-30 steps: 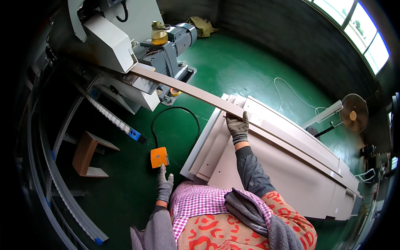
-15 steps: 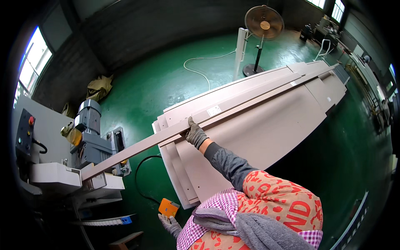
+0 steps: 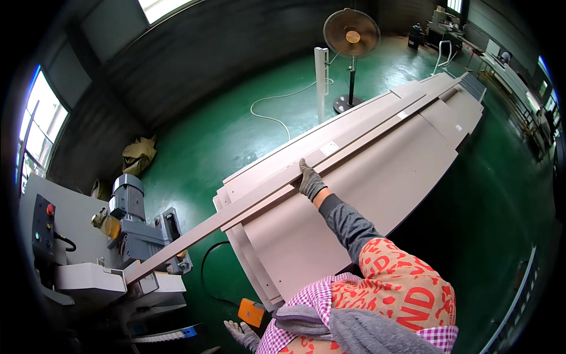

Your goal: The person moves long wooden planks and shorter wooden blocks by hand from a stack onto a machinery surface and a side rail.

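A long, narrow beige metal strip (image 3: 221, 217) runs from a machine at the lower left up across a stack of wide beige panels (image 3: 348, 209). My right hand (image 3: 309, 183), in a grey glove, is closed round the strip's near edge, thumb on top and fingers beneath. Beside an orange box (image 3: 252, 312) near the floor, my left hand (image 3: 240, 335), also gloved, hangs with its fingers apart and holds nothing. The strip's lower-left end lies in the pale machine's jaw (image 3: 97, 280), partly hidden there.
A grey motor (image 3: 128, 197) and a control panel (image 3: 44, 227) with buttons belong to the machine. Beyond the stack stand a fan (image 3: 352, 38) and a white post (image 3: 321, 82). A black cable (image 3: 203, 268) crosses the green floor. Tan cloth (image 3: 138, 154) lies by the wall.
The view has shifted. My right hand has slid along the strip, away from the machine, and still grips it. My left hand stays low beside the orange box, fingers apart.
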A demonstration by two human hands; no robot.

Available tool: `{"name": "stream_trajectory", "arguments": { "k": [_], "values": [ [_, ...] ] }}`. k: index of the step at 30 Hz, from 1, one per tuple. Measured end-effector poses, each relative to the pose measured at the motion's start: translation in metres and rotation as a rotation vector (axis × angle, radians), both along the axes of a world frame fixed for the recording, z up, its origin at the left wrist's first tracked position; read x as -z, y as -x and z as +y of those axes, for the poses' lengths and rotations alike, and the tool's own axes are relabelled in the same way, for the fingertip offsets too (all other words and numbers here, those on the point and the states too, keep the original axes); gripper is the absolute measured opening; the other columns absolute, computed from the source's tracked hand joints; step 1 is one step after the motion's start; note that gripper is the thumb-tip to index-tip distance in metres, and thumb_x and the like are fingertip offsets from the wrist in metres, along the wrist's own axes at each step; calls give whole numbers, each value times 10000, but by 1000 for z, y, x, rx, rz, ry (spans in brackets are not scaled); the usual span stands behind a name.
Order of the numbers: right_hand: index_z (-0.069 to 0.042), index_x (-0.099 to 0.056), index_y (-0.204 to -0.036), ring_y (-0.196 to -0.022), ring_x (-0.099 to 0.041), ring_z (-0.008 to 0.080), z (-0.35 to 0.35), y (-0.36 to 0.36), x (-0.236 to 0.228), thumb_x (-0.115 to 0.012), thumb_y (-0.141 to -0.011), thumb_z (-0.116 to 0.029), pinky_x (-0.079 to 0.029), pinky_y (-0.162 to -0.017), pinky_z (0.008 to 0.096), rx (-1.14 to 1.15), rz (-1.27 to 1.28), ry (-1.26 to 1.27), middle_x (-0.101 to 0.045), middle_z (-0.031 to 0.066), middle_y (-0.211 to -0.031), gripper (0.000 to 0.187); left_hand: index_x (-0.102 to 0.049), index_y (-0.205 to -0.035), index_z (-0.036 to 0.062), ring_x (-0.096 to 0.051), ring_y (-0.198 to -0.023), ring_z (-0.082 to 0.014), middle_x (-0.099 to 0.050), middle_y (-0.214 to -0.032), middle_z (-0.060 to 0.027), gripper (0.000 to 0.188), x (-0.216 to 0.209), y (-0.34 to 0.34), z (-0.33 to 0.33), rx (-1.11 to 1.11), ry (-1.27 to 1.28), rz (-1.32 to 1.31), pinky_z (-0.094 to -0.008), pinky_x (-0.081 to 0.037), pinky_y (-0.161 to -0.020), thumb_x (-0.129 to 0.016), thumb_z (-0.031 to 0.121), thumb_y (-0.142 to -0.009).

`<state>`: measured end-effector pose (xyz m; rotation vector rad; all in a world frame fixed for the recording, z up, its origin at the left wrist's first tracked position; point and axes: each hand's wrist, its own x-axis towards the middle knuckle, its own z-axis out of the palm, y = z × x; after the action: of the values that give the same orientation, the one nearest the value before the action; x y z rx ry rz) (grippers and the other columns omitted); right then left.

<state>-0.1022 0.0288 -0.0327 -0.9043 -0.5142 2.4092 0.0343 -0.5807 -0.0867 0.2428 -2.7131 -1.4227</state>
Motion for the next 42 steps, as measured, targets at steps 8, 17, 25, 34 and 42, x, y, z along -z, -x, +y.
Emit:
{"name": "stream_trajectory", "arguments": {
  "k": [8, 17, 25, 34, 42],
  "values": [
    [-86, -509, -1300, -1203, -534, 287, 6, -8, 17, -752, -806, -518, -493, -997, 501, 129, 446, 233, -558, 63, -1271, 700, -167, -1555, 44, -366, -1396, -311, -326, -1540, -217, 779, -8, -29, -32, -130, -110, -134, -409, -338, -1133, -614, 55, -917],
    [-59, -546, -1331, -1004, -588, 212, 14, 17, 79, -612, -955, -426, -483, -903, 283, 49, -67, -111, -642, 114, -1175, 529, -369, -1474, 5, -491, -1302, -345, -491, -1416, -246, 621, -141, 55, 45, 165, 426, 197, -400, -382, -1098, -616, 180, -931],
    [-90, -642, -1024, -718, -596, 236, 92, -58, 55, -818, -803, -398, -541, -698, 359, 258, -99, 341, -673, 55, -901, 418, -353, -1490, 65, -430, -1332, -379, -447, -1440, -241, 797, -166, 146, 72, 345, 898, 310, -439, -327, -1135, -714, 304, -821],
    [-33, -610, -1077, -867, -685, 236, 83, -86, 27, -726, -901, -251, -605, -765, 359, 169, 121, 131, -699, 92, -989, 304, -228, -1554, 281, -213, -1469, -349, -233, -1605, -98, 1150, -130, 266, 137, 745, 1276, 137, -525, -215, -1166, -795, 631, -617],
    [23, -542, -1238, -920, -705, 274, 151, -163, -4, -648, -942, -164, -617, -786, 446, 188, -55, 89, -703, 152, -1080, 366, -357, -1466, 191, -501, -1186, -368, -506, -1327, -159, 910, -91, 320, 102, 999, 1330, 210, -466, -419, -965, -714, 465, -676]
  ]
}}
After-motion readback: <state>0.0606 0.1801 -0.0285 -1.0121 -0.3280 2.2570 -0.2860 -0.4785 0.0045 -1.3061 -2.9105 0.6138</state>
